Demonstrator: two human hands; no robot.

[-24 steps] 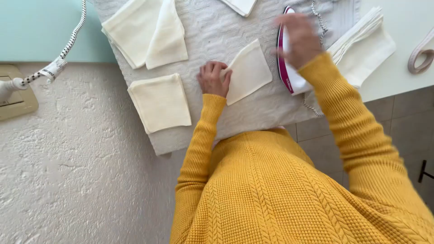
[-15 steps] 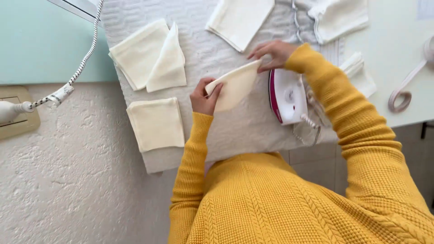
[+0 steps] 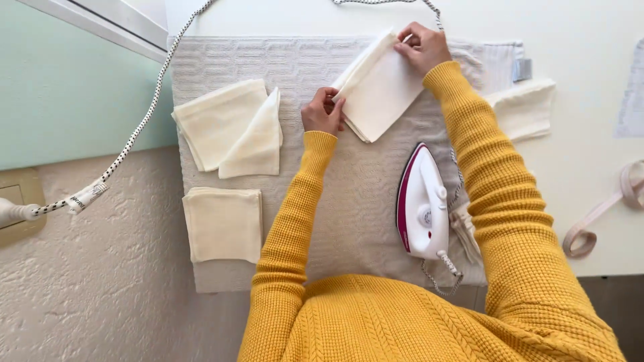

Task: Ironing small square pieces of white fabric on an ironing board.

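Squaring a cream cloth while the iron waits nearby

Starting at the pad's left edge: a dotted cord (image 3: 134, 131) crosses the far-left corner, and beside it lie two cream lots, a loosely folded pile (image 3: 228, 127) and, nearer the front edge, a neatly folded square (image 3: 223, 224). Both sit untouched.

Centre now: the left hand (image 3: 323, 112) has its fingers curled, pinching the near-left edge of the folded cream cloth (image 3: 379, 90), which sits toward the grey ironing pad's (image 3: 349, 201) far edge. The right hand (image 3: 422, 45) clamps the cloth's far corner, fingers bent over it. So it is grasped at both ends, resting on the pad.

Further right, one white-and-magenta iron (image 3: 422, 204) lies near the front-right corner, just beside the right sleeve. I judge that the risk: a drawn-back elbow could knock it, or snag its cord. Past the right edge rests a fourth cream piece (image 3: 523, 107), and one tape loop (image 3: 594, 218).

Count: four cream lots, one iron, one tape.
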